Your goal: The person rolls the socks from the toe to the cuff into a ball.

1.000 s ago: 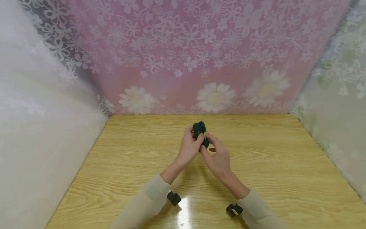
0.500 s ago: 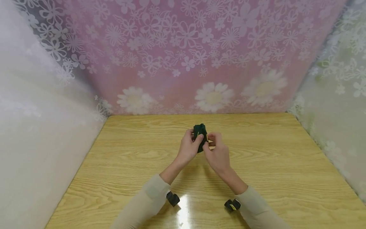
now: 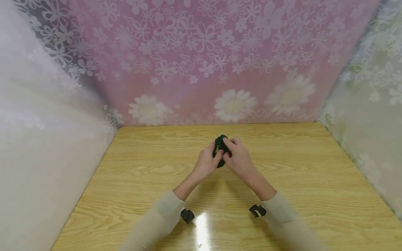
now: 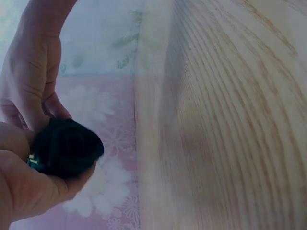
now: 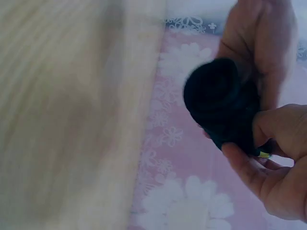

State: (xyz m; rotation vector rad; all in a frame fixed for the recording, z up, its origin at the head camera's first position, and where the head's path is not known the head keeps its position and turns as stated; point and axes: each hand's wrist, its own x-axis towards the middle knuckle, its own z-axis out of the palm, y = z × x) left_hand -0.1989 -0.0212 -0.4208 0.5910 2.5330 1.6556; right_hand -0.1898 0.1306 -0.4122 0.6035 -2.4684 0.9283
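A dark green rolled cloth bundle (image 3: 218,143) with small yellow marks is held up above the table in both hands. My left hand (image 3: 205,162) grips it from the left, thumb across its near side. From the right, my right hand (image 3: 240,159) pinches it, a finger over its upper end and the thumb lower down. The left wrist view shows the end of the rolled cloth (image 4: 72,146) as coiled layers. In the right wrist view the rolled cloth (image 5: 218,93) has a yellow bit near the right hand (image 5: 283,158); the fingers hide part of its side.
Below the hands lies a wood-grain table (image 3: 150,188). A pink flowered backdrop (image 3: 188,69) stands behind it, with pale panels at left and right. Black devices (image 3: 187,216) sit at the cuffs of both sleeves.
My right hand has shifted its grip, moving a finger onto the upper part of the rolled cloth. The bundle has turned slightly, and the left hand stays nearly in place.
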